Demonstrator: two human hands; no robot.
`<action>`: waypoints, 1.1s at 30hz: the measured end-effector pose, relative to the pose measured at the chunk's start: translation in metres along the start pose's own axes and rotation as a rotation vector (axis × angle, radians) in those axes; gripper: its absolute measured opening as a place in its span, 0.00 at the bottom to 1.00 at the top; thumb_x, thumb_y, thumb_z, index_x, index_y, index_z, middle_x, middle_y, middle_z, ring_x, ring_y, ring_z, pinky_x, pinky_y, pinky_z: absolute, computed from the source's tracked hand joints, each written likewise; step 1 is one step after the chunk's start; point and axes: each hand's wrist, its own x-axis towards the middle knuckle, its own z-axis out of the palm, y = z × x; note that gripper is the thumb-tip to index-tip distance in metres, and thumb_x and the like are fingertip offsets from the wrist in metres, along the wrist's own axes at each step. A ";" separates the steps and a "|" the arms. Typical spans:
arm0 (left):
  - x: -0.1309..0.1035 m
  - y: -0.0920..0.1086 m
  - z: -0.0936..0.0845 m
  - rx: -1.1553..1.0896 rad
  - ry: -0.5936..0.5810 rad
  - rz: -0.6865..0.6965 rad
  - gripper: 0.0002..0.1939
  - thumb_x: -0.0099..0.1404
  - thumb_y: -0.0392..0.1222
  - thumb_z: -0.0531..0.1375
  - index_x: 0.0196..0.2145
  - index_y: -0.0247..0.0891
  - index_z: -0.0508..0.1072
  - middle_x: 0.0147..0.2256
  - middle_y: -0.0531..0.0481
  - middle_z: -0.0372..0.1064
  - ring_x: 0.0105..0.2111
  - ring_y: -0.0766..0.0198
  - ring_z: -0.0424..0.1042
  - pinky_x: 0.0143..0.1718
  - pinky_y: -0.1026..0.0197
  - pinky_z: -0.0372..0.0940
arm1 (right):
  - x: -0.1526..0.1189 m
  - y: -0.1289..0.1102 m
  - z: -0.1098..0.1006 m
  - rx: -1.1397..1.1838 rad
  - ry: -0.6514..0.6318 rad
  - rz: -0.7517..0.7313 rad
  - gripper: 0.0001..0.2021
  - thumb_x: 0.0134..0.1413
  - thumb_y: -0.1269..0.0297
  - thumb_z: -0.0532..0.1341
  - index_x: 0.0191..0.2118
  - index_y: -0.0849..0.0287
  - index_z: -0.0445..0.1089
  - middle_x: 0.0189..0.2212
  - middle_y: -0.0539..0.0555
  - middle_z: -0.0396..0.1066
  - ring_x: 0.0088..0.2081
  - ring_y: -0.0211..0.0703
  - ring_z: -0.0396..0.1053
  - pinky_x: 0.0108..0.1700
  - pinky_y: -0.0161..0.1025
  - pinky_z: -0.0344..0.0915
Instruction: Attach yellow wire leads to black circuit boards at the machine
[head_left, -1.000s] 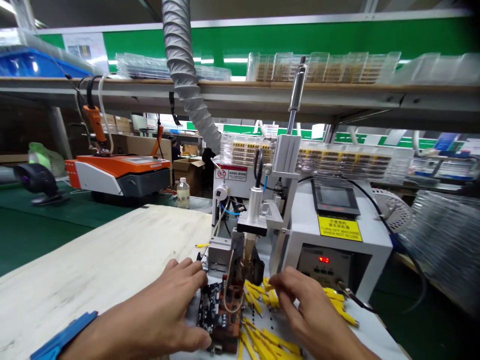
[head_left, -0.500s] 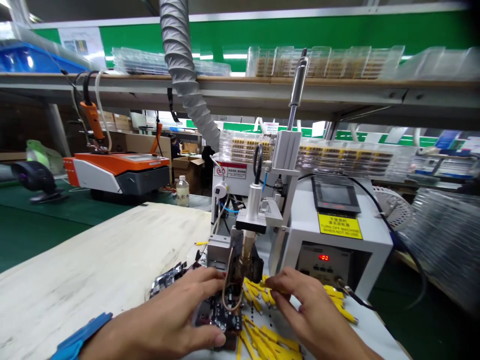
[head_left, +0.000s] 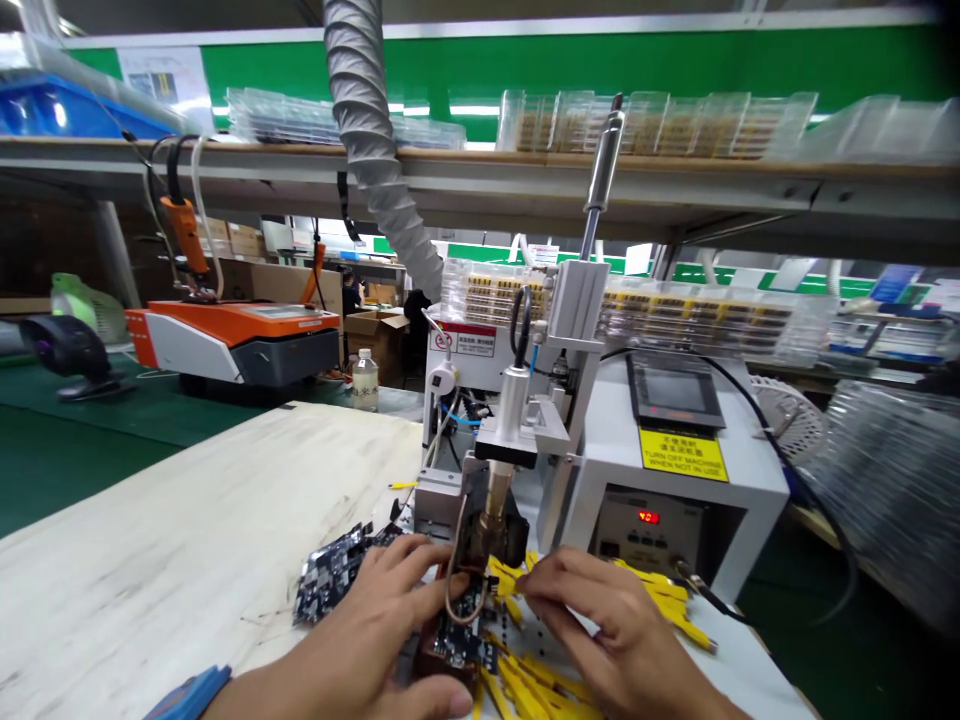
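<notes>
My left hand [head_left: 375, 640] rests over a brown fixture holding a dark circuit board [head_left: 459, 640] under the brass tip of a small press head [head_left: 491, 510]. Thumb and fingers grip the fixture's left side. My right hand [head_left: 607, 630] is just right of the fixture, fingers pinched on a yellow strip [head_left: 517, 585] from the heap of yellow parts [head_left: 547, 680]. A second dark circuit board [head_left: 334, 570] lies on the white board left of my left hand.
The white machine [head_left: 675, 450] with a screen and yellow warning label stands behind my right hand. A pale wooden board [head_left: 187, 530] covers the bench at left. An orange-and-grey device [head_left: 240, 340], a bottle [head_left: 365, 382] and a grey duct [head_left: 375, 130] stand beyond.
A second circuit board has come into sight left of my left hand. My left hand slid right onto the fixture, and my right hand closed in on a yellow strip near the press tip.
</notes>
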 end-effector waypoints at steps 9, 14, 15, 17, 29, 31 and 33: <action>-0.005 -0.005 0.013 0.020 0.140 0.028 0.23 0.67 0.53 0.57 0.57 0.44 0.70 0.57 0.41 0.64 0.56 0.42 0.62 0.56 0.40 0.59 | -0.004 0.011 0.017 -0.057 0.037 -0.102 0.15 0.58 0.77 0.54 0.44 0.61 0.76 0.35 0.59 0.72 0.36 0.41 0.71 0.38 0.35 0.70; -0.006 -0.007 0.014 0.041 0.138 0.030 0.23 0.68 0.55 0.56 0.57 0.46 0.69 0.58 0.41 0.63 0.56 0.43 0.61 0.56 0.41 0.59 | -0.006 0.008 0.017 -0.116 0.014 -0.106 0.17 0.57 0.78 0.52 0.45 0.62 0.75 0.35 0.61 0.70 0.35 0.44 0.70 0.36 0.38 0.70; -0.007 -0.007 0.014 0.039 0.136 0.026 0.23 0.68 0.55 0.56 0.57 0.46 0.69 0.58 0.41 0.62 0.57 0.43 0.61 0.56 0.40 0.59 | -0.005 0.008 0.016 -0.129 0.007 -0.110 0.17 0.57 0.78 0.52 0.45 0.62 0.75 0.35 0.61 0.70 0.35 0.44 0.70 0.36 0.38 0.70; -0.007 -0.007 0.015 0.035 0.132 0.019 0.23 0.68 0.55 0.55 0.57 0.45 0.69 0.58 0.40 0.62 0.57 0.42 0.60 0.56 0.38 0.58 | -0.005 0.008 0.016 -0.147 0.000 -0.123 0.17 0.57 0.78 0.52 0.44 0.63 0.75 0.34 0.61 0.70 0.35 0.45 0.70 0.35 0.38 0.70; -0.005 0.002 0.007 -0.055 0.123 -0.004 0.23 0.66 0.51 0.59 0.57 0.46 0.69 0.59 0.44 0.61 0.58 0.43 0.58 0.57 0.40 0.59 | -0.003 0.006 0.015 -0.168 0.023 -0.151 0.18 0.52 0.81 0.52 0.42 0.61 0.73 0.34 0.59 0.69 0.35 0.43 0.70 0.35 0.36 0.70; -0.005 0.003 0.006 -0.061 0.129 -0.003 0.22 0.66 0.51 0.59 0.56 0.46 0.70 0.59 0.44 0.61 0.58 0.43 0.59 0.57 0.41 0.59 | -0.003 0.006 0.015 -0.173 0.027 -0.161 0.17 0.52 0.82 0.51 0.42 0.62 0.73 0.34 0.59 0.69 0.35 0.43 0.70 0.34 0.36 0.70; -0.005 0.003 0.007 -0.069 0.136 -0.001 0.22 0.65 0.50 0.59 0.56 0.46 0.70 0.59 0.44 0.61 0.58 0.43 0.59 0.57 0.41 0.59 | -0.003 0.007 0.015 -0.177 0.020 -0.161 0.17 0.53 0.81 0.52 0.42 0.62 0.73 0.34 0.59 0.69 0.34 0.43 0.70 0.34 0.37 0.70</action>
